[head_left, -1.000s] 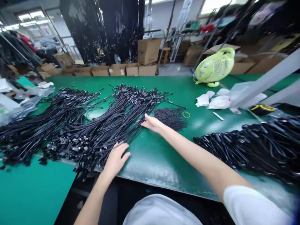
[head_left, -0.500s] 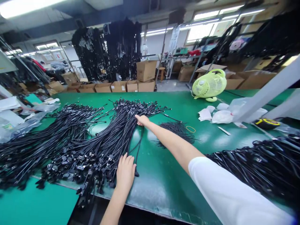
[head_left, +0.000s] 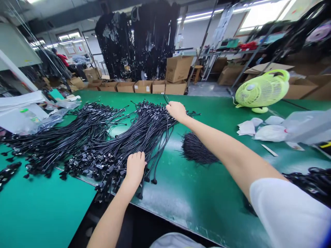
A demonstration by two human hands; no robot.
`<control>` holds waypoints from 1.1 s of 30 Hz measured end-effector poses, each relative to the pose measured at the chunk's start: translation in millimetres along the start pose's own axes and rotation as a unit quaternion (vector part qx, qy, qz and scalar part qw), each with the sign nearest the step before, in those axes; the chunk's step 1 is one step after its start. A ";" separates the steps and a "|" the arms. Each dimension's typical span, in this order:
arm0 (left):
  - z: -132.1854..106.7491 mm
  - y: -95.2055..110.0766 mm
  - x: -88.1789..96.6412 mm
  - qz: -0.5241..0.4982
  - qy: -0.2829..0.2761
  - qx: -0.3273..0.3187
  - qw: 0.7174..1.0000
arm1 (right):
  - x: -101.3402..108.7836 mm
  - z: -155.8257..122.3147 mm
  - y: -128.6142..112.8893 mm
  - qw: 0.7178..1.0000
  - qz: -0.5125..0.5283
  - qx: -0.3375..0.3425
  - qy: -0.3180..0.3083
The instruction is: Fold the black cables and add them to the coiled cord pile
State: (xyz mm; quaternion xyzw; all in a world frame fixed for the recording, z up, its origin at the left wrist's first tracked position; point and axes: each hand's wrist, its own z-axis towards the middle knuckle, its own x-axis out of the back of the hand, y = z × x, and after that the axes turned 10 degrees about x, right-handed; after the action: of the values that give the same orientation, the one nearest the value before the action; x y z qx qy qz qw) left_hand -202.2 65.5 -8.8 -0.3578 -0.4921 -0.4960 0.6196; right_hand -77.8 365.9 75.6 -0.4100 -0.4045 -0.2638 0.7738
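Reaching across a green work table (head_left: 209, 210), the left hand (head_left: 136, 168) lies on the near end of a long sheaf of black cables (head_left: 134, 137) with small connectors, its fingers together and lightly curved over the strands. The right hand (head_left: 177, 112) sits at the sheaf's far end, its fingers (head_left: 178, 105) bent down over the cables; whether either hand grips anything cannot be told. A small tuft of black cable ends (head_left: 198, 150) lies just below the right forearm (head_left: 219, 141). A second sheaf of black cables (head_left: 64, 137) lies just left of the first, and a heap of black cords (head_left: 310, 182) sits at the right. Farther off are crumpled white plastic bags (head_left: 270, 133), a lime-green fan (head_left: 262, 90), cardboard boxes (head_left: 143, 86) and hanging black bundles (head_left: 137, 41).
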 end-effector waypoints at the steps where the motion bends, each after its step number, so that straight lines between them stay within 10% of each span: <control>1: 1.7 -1.8 1.8 0.032 -0.029 -0.008 0.999 | 8.9 -0.1 -8.1 1.000 0.002 0.019 0.016; 8: 1.4 -23.2 26.6 0.021 0.011 -0.017 1.000 | 46.4 0.2 -55.6 0.955 0.244 0.094 0.141; 16: 20.2 -24.9 8.1 -0.033 -0.143 0.029 0.989 | 66.6 -12.1 -56.6 0.883 0.406 0.166 0.166; 22: 74.9 1.5 -4.3 -0.043 -0.218 0.088 0.971 | 29.9 6.4 -43.3 0.876 0.449 -0.062 0.162; 33: 98.6 6.0 -29.5 -0.074 -0.195 0.109 0.972 | 21.9 21.5 52.3 0.878 0.423 -0.215 0.069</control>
State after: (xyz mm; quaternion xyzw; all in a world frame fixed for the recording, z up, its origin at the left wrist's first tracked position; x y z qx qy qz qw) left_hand -222.2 166.6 -11.4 -0.3409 -0.6797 -0.4046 0.5081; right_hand -36.2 409.9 79.3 -0.6788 -0.0714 -0.0197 0.7306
